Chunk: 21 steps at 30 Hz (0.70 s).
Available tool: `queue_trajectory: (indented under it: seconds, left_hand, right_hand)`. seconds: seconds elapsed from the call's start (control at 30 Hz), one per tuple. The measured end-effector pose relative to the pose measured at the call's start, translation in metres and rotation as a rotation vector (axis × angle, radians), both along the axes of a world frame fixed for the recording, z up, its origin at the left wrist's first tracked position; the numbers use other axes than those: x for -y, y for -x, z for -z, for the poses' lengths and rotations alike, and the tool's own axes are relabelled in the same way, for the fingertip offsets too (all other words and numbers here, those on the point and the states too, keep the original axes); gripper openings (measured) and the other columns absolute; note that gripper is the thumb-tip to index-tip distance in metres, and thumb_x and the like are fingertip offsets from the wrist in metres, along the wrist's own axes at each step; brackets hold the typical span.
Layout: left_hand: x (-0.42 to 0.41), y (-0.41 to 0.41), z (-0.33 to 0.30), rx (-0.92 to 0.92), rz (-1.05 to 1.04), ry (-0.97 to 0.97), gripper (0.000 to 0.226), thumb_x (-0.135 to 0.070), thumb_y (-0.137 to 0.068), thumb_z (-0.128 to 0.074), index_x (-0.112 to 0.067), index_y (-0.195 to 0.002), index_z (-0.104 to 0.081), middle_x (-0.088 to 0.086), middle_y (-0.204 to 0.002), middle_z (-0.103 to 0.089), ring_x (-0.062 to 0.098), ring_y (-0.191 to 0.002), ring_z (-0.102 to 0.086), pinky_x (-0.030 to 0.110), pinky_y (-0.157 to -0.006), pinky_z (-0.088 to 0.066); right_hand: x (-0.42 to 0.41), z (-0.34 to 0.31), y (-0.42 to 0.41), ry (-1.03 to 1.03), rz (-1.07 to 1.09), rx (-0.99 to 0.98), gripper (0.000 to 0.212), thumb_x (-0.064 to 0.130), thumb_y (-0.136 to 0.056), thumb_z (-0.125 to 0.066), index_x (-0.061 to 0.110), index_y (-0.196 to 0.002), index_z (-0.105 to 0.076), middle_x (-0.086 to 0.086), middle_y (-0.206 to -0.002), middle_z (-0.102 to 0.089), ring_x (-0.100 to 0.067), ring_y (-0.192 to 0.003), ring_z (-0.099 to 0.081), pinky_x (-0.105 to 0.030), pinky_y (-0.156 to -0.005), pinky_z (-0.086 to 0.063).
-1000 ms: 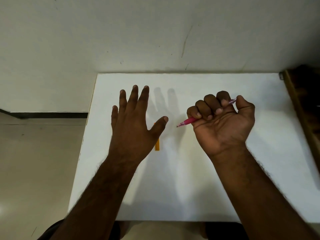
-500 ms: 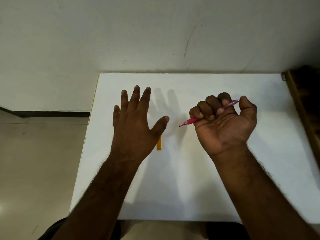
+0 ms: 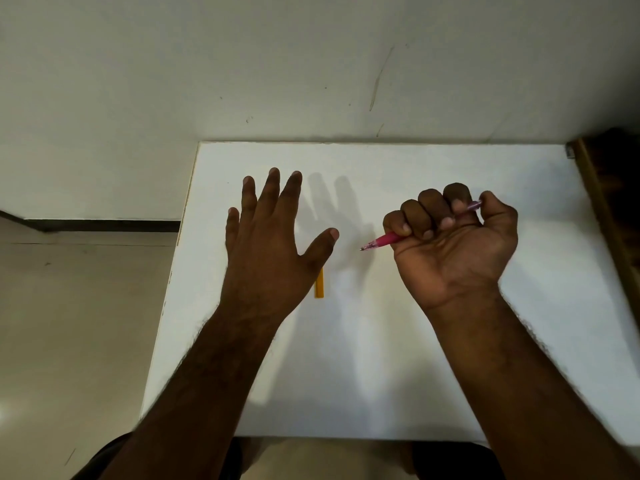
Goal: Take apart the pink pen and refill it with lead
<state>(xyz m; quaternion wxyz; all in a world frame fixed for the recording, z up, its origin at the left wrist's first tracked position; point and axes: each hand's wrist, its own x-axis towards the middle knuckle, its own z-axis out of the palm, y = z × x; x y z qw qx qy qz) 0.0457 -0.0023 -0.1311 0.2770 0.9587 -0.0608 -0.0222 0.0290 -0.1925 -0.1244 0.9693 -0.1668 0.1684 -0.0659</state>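
Your right hand (image 3: 453,244) is curling all its fingers around the pink pen (image 3: 388,240), holding it in a fist above the white bench (image 3: 415,358), while your left hand (image 3: 273,244) is hovering flat with fingers spread and straight, gripping nothing. The pen is lying across your right palm with its long axis running from lower left to upper right: the metal tip is sticking out past your little finger and pointing toward your left hand, and the clear back end is peeking out between your index finger and thumb. That axis is what the coming move is turning on, I judge: the tip end is the one facing your free hand, with only a short gap of bare bench showing between your left thumb and the point, so the left hand is the nearer one for gripping the nose and twisting or pulling it off. The pen looks whole so far, so the dismantling is likely only beginning. A small yellow case (image 3: 319,284), probably holding the lead, is lying on the bench partly hidden under your left hand, its long side running toward you.
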Motion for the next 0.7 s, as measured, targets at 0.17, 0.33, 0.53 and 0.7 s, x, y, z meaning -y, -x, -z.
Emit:
queue_trajectory:
  seconds: [0.17,0.33,0.53,0.7]
  left_hand:
    - [-0.0001,-0.0007,-0.0001,-0.001,-0.002,-0.005,0.083,-0.064,-0.089,-0.052,-0.031,-0.157,-0.018,-0.005,-0.167,-0.010,0.019,-0.154,0.006,0.051,-0.121,-0.006]
    - [0.0003,0.0000,-0.0004,0.004,-0.003,0.004,0.083,-0.063,-0.089,-0.054,-0.031,-0.157,-0.019,-0.005,-0.167,-0.011,0.019,-0.154,0.004,0.051,-0.121,-0.006]
    - [0.0001,0.0003,-0.0007,0.000,-0.002,0.002,0.083,-0.063,-0.089,-0.053,-0.031,-0.157,-0.019,-0.005,-0.167,-0.010,0.019,-0.154,0.004,0.051,-0.121,-0.006]
    - [0.0000,0.0004,-0.0014,-0.007,-0.002,0.001,0.083,-0.063,-0.089,-0.053,-0.030,-0.157,-0.018,-0.005,-0.167,-0.009,0.020,-0.154,0.004,0.051,-0.122,-0.007]
  right_hand:
    - [-0.0015,-0.0004,0.0002,-0.007,-0.025,0.003,0.046,0.049,-0.097,-0.030,0.016,-0.067,-0.040,0.003,-0.058,-0.030,-0.016,-0.051,-0.024,-0.029,-0.057,-0.030]
    - [-0.0021,-0.0013,-0.0004,0.017,-0.020,-0.018,0.043,0.043,-0.097,-0.030,0.017,-0.064,-0.040,0.003,-0.057,-0.030,-0.017,-0.050,-0.024,-0.029,-0.056,-0.029]
    - [-0.0046,-0.0020,-0.0007,0.035,-0.046,-0.024,0.042,0.044,-0.097,-0.031,0.017,-0.066,-0.038,0.003,-0.056,-0.029,-0.016,-0.050,-0.023,-0.028,-0.055,-0.030]
    - [-0.0061,-0.0026,-0.0002,0.046,-0.067,-0.004,0.048,0.051,-0.098,-0.029,0.016,-0.067,-0.038,0.003,-0.057,-0.029,-0.016,-0.051,-0.023,-0.029,-0.055,-0.029]
